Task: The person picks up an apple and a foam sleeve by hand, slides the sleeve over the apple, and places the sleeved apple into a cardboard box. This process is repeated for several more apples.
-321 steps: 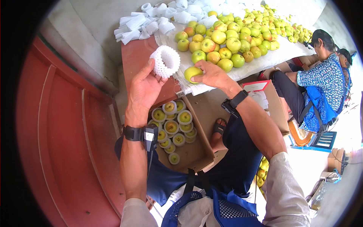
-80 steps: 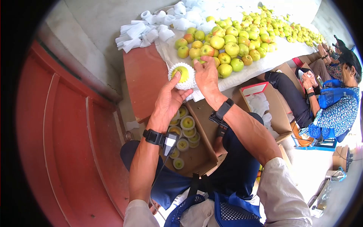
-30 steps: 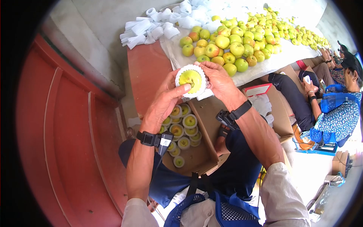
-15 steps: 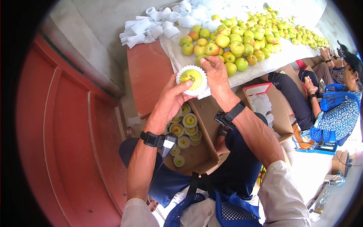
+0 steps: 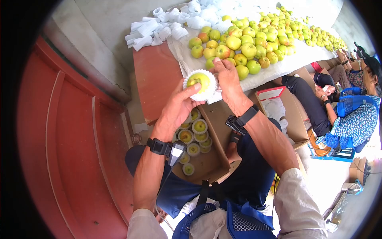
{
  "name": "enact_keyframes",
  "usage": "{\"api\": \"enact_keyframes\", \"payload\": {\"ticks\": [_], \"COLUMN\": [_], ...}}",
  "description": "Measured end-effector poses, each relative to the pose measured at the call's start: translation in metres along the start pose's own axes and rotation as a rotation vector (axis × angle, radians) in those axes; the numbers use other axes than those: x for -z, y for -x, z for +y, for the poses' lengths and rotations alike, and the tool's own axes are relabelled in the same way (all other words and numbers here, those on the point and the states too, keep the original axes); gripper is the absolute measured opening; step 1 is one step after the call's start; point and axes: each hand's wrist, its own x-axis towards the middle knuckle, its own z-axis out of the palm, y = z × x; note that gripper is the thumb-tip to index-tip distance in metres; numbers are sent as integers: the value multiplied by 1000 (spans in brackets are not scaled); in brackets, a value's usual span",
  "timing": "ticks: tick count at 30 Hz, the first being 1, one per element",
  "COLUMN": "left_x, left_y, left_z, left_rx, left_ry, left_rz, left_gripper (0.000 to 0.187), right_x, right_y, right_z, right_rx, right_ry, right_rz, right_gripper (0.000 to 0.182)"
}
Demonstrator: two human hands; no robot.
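Apple (image 5: 198, 80) sits fully down in its foam net (image 5: 200, 94) now, cupped in my left hand (image 5: 180, 104) grip, right hand (image 5: 228, 75) pinching the rim beside it, so wrapping looks about finished, box (image 5: 207, 153) below.

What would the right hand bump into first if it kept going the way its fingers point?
Probably the pile of loose apples on the white cloth. The right hand points up the picture, its fingertips already at the nearest green apple beside the netted apple. Depth is hard to judge.
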Motion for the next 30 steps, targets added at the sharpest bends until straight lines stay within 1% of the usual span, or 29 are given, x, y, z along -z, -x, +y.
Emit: {"api": "enact_keyframes", "payload": {"ticks": [2,4,5,7,10,14,16,20,22,26,28,30], "left_x": [0,1,-1,-4,-1,-6,-4,-3,-1,-2,-4,-3], "left_y": [-2,-3,-4,-5,-7,-5,-5,-2,-1,-1,-1,-3], "left_z": [1,0,-2,-6,-13,-14,-14,-12,-11,-12,-11,-13], "left_rx": [-14,8,12,28,31,23,42,57,68,61,43,21], "left_ry": [37,118,119,161,171,198,223,230,169,187,229,233], "left_rz": [35,69,67,118,139,153,143,118,58,59,149,180], "left_gripper": [54,50,50,51,52,53,54,56,56,55,55,55], "right_x": [-3,-9,-12,-16,-21,-21,-20,-20,-20,-19,-20,-25], "right_y": [1,-6,-6,-7,1,-2,-6,-3,-4,-5,1,7], "right_z": [2,20,24,30,24,26,30,26,25,23,20,20], "right_rx": [-31,101,100,248,270,320,371,359,364,344,287,248], "right_ry": [20,69,69,158,212,224,154,113,91,128,199,163], "right_rz": [31,151,155,216,265,272,251,229,219,212,235,212], "right_gripper": [40,41,41,40,38,33,29,27,27,29,33,35]}}
